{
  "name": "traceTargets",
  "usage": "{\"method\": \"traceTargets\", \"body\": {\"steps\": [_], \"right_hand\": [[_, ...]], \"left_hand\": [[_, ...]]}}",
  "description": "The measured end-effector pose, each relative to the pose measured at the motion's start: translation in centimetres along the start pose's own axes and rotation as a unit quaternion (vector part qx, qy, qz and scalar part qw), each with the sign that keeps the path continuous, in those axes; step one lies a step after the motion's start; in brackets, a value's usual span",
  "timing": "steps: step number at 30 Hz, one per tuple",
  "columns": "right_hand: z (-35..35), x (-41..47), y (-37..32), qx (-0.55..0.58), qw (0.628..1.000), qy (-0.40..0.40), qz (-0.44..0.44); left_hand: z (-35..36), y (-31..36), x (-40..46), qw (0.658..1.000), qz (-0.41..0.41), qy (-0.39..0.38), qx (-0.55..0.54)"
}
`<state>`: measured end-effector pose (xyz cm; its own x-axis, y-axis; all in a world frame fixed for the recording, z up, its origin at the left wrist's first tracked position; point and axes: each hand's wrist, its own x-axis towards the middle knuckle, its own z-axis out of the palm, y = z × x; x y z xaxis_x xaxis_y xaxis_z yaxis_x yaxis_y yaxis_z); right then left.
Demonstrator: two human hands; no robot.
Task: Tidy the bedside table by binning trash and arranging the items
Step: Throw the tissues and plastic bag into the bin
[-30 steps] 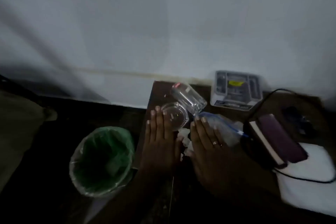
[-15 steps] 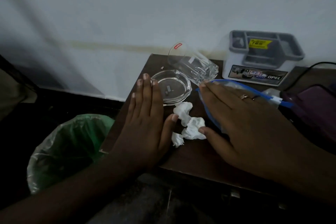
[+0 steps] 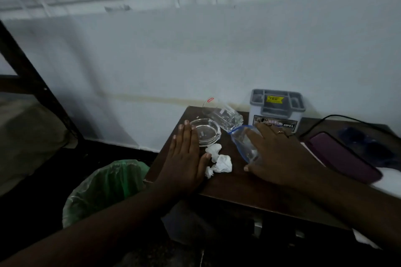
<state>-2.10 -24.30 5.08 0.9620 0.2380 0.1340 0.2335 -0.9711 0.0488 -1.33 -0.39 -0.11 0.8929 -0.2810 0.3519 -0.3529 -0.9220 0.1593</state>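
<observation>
plastic bag (image 3: 243, 143) half hidden under flat right hand (image 3: 280, 154)

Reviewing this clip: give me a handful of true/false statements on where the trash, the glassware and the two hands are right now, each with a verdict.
1. The crumpled tissue lies on the bedside table between the two hands. True.
2. The drinking glass stands upright. False: it lies on its side behind the glass ashtray.
3. The left hand lies flat with straight fingers, its fingertips at the ashtray's rim. True.
4. The right hand holds the tissue. False: it rests on a clear bag with a blue edge, apart from the tissue.
5. The green-lined bin sits on the table. False: it stands on the floor off the table's left edge.
</observation>
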Motion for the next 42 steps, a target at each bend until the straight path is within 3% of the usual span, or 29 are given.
{"method": "traceTargets", "body": {"steps": [5,9,13,17,18,20,21,22,24,25,27,32,38,42], "right_hand": [[-0.7,0.0,0.4,0.018,0.997,0.053,-0.050],[-2.6,0.2,1.0,0.170,0.982,0.075,-0.039],[-5.8,1.2,-1.6,0.426,0.895,0.134,0.007],[-7.2,2.1,-6.2,0.678,0.734,0.038,0.011],[-7.2,2.4,-6.9,0.704,0.710,0.025,-0.004],[-6.9,2.9,-7.6,0.712,0.701,0.038,-0.028],[-6.4,3.0,-7.7,0.694,0.717,0.059,-0.023],[-5.5,3.0,-7.5,0.647,0.757,0.088,-0.011],[-3.4,2.6,-6.7,0.460,0.880,0.118,-0.015],[-2.1,2.0,-6.5,0.354,0.930,0.096,-0.036],[0.0,0.9,-6.1,0.224,0.971,0.049,-0.068],[2.7,-0.4,-6.6,0.118,0.987,0.062,-0.091],[2.6,1.0,-7.2,0.159,0.975,0.055,-0.143],[2.8,1.6,-7.7,0.140,0.981,0.015,-0.133]], "left_hand": [[-1.5,0.8,0.1,1.000,0.013,0.018,0.022],[-3.1,1.4,0.5,0.996,0.024,0.059,-0.065],[-5.2,1.6,1.4,0.981,0.072,0.065,-0.167],[-7.7,2.2,2.6,0.915,0.096,0.053,-0.388],[-8.1,1.6,2.9,0.902,0.111,0.079,-0.410],[-9.1,-0.1,2.7,0.905,0.107,0.135,-0.390],[-9.3,-1.2,2.0,0.910,0.077,0.148,-0.380],[-9.3,-2.3,1.2,0.910,0.039,0.154,-0.382],[-9.2,-4.1,-0.2,0.899,-0.032,0.171,-0.402],[-9.3,-4.6,-0.8,0.893,-0.071,0.190,-0.402],[-9.9,-5.4,-1.1,0.889,-0.110,0.215,-0.390],[-9.1,-6.7,-0.5,0.905,-0.131,0.186,-0.358],[-7.6,-7.9,0.6,0.906,-0.130,0.198,-0.350],[-7.0,-9.4,0.2,0.908,-0.149,0.183,-0.346]]}}
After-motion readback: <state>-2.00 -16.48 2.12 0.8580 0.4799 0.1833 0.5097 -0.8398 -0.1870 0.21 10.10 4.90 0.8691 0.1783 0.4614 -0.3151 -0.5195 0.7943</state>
